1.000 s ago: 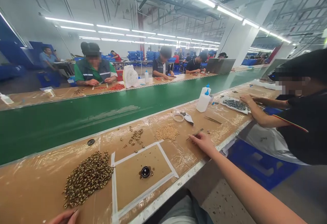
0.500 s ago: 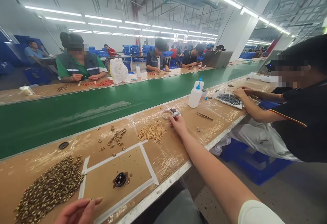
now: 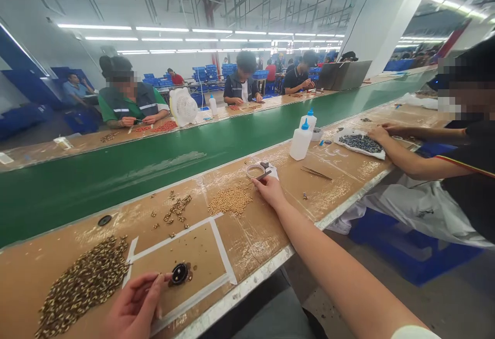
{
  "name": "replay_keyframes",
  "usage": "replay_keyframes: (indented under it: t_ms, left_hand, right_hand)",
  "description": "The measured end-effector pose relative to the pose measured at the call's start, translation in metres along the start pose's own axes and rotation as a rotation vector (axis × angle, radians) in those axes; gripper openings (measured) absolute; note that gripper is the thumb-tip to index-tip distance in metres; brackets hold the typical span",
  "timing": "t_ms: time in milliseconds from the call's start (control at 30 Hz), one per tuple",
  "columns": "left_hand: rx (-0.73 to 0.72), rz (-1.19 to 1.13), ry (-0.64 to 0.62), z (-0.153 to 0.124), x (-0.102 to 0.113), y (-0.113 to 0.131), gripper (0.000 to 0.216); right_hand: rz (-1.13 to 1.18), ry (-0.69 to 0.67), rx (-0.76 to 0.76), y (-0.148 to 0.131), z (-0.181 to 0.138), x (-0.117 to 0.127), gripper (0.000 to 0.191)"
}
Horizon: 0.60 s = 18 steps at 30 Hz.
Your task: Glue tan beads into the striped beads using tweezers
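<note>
My left hand (image 3: 137, 303) is low at the left, thumb and forefinger pinched together beside a small black round dish (image 3: 180, 274). Whatever those fingertips hold, if anything, is too small to make out. The dish sits in a dark wet stain inside a white tape frame (image 3: 221, 243). Farther along the bench, my right hand (image 3: 269, 190) is closed on a thin grey metal tool (image 3: 263, 175) that looks like tweezers. It is close to a white tape ring (image 3: 255, 171). A heap of small tan beads (image 3: 230, 201) lies left of this hand.
Brown-and-gold small parts (image 3: 83, 290) form a large pile at left, with a looser cluster (image 3: 178, 209) behind the frame. A black disc (image 3: 104, 220), white bottle (image 3: 300, 142) and tweezers (image 3: 316, 173) lie around. Beyond runs a green belt (image 3: 174, 153); a co-worker's arm (image 3: 406, 156) is at right.
My left hand has moved up and right, its fingertips now beside the black dish. My right hand stays by the tape ring, while the grey tool has turned slightly. The view has shifted a little.
</note>
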<state>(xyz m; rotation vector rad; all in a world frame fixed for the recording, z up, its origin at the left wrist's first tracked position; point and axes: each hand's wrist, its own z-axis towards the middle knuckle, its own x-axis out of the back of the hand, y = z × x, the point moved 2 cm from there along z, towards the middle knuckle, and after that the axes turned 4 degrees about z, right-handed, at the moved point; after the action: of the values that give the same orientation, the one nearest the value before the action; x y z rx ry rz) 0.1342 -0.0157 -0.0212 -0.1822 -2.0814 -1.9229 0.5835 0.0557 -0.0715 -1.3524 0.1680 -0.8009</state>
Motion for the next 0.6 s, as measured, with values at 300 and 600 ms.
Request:
replay_keyframes:
  t_ms: [300, 600]
  left_hand:
    - [-0.114, -0.094, -0.060, 0.003, 0.004, 0.002, 0.056]
    - [-0.095, -0.220, -0.053, 0.011, 0.004, 0.008, 0.047]
  right_hand:
    - [-0.056, -0.021, 0.015, -0.004, 0.000, 0.002, 0.034]
    - [-0.127, -0.045, 0.019, -0.011, -0.003, 0.002, 0.029]
